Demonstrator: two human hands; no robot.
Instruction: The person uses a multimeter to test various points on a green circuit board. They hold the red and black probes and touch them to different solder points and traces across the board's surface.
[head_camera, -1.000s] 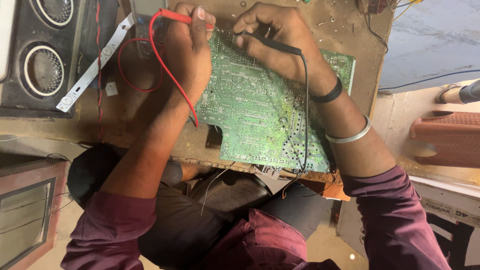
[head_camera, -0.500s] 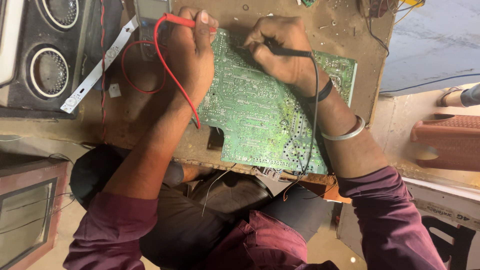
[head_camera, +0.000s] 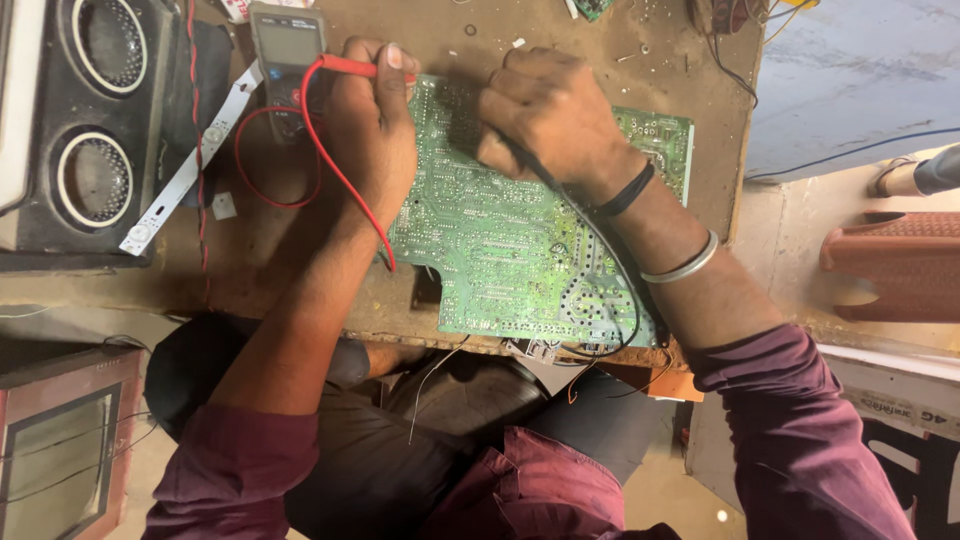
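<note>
Workbench (head_camera: 560, 40) bears green circuit board (head_camera: 510, 240).

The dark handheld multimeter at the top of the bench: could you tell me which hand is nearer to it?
Left. The left hand sits just beside the dark handheld multimeter, holding the red probe; the right hand is farther across the green circuit board.

A worn brown table (head_camera: 620, 30) is littered with small debris. A black speaker cabinet (head_camera: 90, 130) stands at its left edge, a terracotta plastic stool (head_camera: 890, 265) to the right, pale dusty floor (head_camera: 850, 70) beyond.

Matt green circuit board (head_camera: 520, 250), rough dusty wooden bench (head_camera: 600, 40), glossy red plastic probe (head_camera: 350, 67), shiny metal bangle (head_camera: 685, 265)
</note>
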